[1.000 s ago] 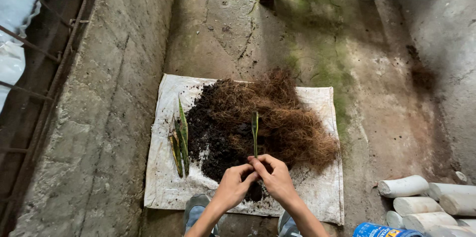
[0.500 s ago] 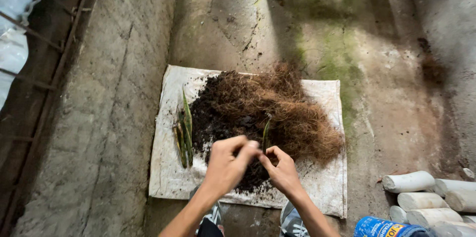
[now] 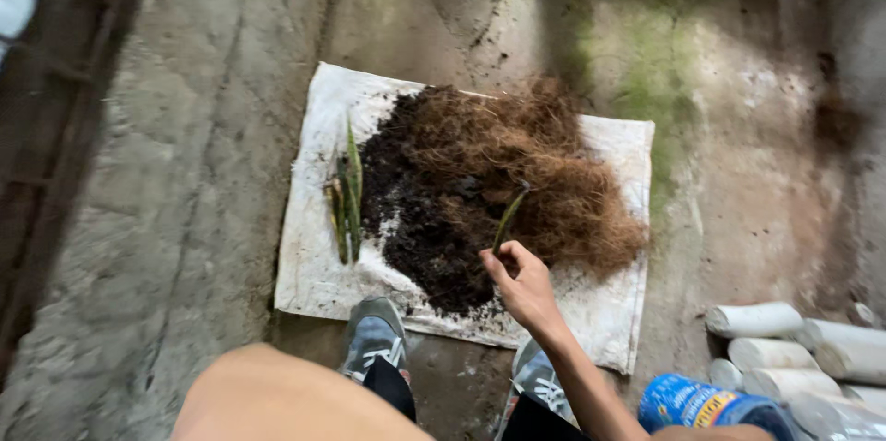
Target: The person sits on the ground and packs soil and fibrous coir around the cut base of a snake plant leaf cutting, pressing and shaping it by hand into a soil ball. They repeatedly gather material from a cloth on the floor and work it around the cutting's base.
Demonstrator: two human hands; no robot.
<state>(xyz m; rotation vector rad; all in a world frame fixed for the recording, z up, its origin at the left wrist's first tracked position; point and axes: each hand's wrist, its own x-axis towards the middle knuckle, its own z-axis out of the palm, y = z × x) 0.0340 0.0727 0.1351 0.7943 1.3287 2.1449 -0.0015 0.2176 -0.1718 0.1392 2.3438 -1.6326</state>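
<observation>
A narrow green cutting is pinched at its lower end between the thumb and fingers of the right hand, and is held slanting over the dark soil that is heaped on a white sack spread on the concrete floor. The left hand is not seen as such; only a bare forearm crosses the lower edge of the view, so whether that hand is open or closed cannot be told. Brown fibre is piled against the soil on the right, touching and partly overlapping it. A few more green cuttings are laid side by side on the sack just left of the soil. Two grey shoes are planted at the near edge of the sack. White tubes and a blue bottle lie well apart, at lower right. For the handling to be done well, it is judged that the grip should be kept low on the cutting and light, so that the blade is not creased; the base should be kept clear of the loose fibre; and the cutting should be kept apart from the row already laid down, so that it is not knocked askew
</observation>
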